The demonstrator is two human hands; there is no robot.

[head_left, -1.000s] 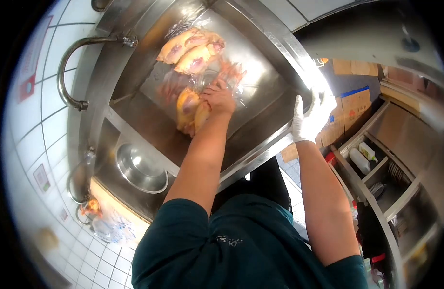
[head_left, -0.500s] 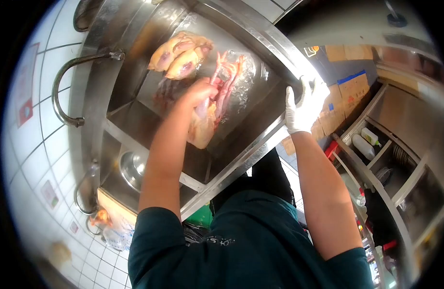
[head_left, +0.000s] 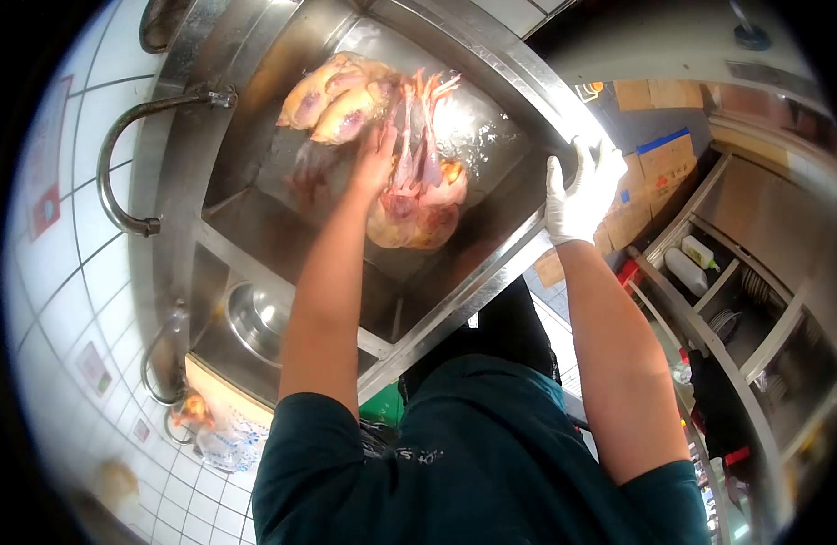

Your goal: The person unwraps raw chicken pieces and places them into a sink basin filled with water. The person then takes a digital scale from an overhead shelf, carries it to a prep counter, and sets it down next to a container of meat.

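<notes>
In the metal sink (head_left: 273, 209), a raw chicken (head_left: 418, 218) lies in shallow water, its rounded end towards the person and its long legs (head_left: 428, 136) pointing away, side by side, with thin toes fanned at the far ends. The skin is wet and pale yellow, flushed pink, with dusky red patches on two plump bulges; a brighter orange-yellow spot shows at the right edge. The legs are pinkish, turning mauve where they thicken.

The bare left hand (head_left: 376, 156) is just beside the legs, fingers out fairly straight and not closed around anything; whether it touches them is hard to tell. The gloved right hand (head_left: 582, 191) rests on the sink's edge, thumb spread away from the fingers.

Further off, more chicken (head_left: 332, 98) sits in a plump, glossy yellow heap marked purplish, and a blurred reddish shape (head_left: 309, 177) lies left of the left hand.
</notes>
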